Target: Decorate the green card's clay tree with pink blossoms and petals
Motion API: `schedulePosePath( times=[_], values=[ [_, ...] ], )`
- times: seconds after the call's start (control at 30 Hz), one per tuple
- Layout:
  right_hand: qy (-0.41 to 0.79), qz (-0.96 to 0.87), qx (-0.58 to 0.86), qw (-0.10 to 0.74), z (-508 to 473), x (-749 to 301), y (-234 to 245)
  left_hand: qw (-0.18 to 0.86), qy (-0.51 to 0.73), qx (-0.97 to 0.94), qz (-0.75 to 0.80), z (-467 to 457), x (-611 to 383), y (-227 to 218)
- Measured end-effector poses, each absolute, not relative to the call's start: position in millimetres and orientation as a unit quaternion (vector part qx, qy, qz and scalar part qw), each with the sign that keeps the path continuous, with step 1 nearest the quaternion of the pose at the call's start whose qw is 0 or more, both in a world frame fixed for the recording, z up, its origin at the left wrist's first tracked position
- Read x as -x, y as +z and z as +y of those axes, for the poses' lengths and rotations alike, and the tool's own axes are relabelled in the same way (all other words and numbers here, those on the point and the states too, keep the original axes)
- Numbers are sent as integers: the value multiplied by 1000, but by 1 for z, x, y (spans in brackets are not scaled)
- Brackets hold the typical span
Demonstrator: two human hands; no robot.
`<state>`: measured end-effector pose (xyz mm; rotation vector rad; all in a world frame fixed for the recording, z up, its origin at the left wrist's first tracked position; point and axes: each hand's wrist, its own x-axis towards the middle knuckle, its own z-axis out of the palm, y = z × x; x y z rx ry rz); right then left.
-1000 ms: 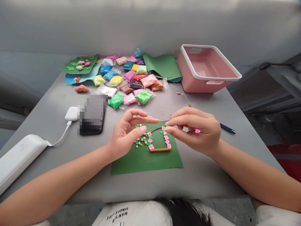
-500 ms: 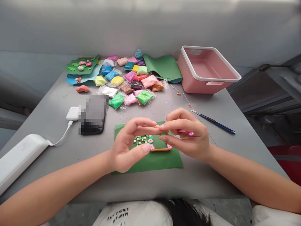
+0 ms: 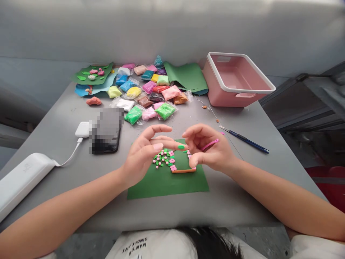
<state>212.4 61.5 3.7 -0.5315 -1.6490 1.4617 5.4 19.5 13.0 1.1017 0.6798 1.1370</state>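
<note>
While hovering above the green sheet (image 3: 167,183) on the counter (image 3: 242,201), balancing a small green clay leaf (image 3: 181,146) on a fingertip of the loosely spread left hand (image 3: 145,153). Gripping a pink tool (image 3: 210,144) in the curled rear fingers of the right hand (image 3: 215,154), with thumb and forefinger parted, just beside the leaf and over the flowered clay frame (image 3: 183,170).

soft even daylight, faint shadows, edges bowed and blurred.

Your white shirt (image 3: 151,246) at the bottom centre of the frame, dark print lying upside down to your camera, reading "MAN'S" and "SINGLE LIFE", small letters slightly blurred
</note>
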Motion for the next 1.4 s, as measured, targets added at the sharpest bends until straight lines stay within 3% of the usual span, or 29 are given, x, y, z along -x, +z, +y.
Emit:
schedulePosePath(
  times=[0.23,0.5,1.1,1.4],
  values=[
    [490,-654,279,505,84,-228,18,675,509,-426,323,25,-8,14],
    [610,-586,281,454,72,-227,32,637,492,-460,376,24,-6,6],
    [430,-693,279,507,57,-219,28,621,508,-475,360,22,-7,3],
    [420,-706,263,507,55,-219,26,623,522,-470,343,22,-6,2]
  ],
)
